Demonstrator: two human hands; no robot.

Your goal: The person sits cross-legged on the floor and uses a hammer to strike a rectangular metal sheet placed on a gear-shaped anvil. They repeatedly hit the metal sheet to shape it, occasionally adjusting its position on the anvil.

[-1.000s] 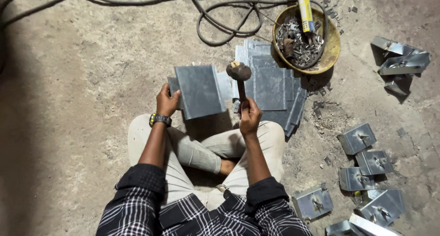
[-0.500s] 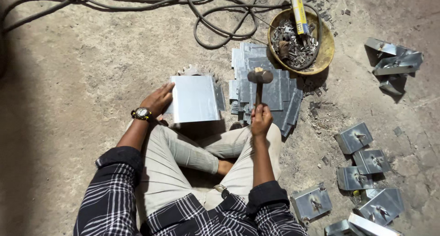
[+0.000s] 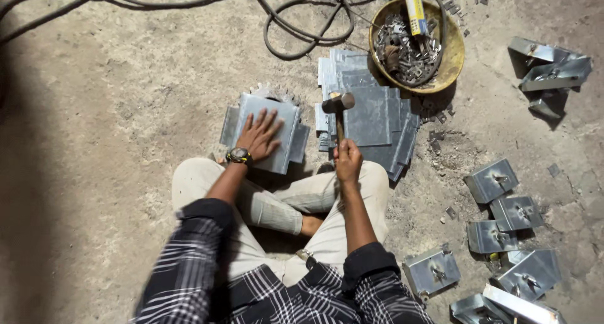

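Left hand moved from sheet edge, now flat, fingers spread on grey galvanised folded metal sheet lying on dusty concrete floor. Right hand clamped on wooden-handled steel hammer, head raised over stack of flat grey sheets.

Folded sheet-metal piece lies at 12 o'clock of crossed legs; flat sheet stack at 1; pan of metal scrap at 2; brackets at 3–4.
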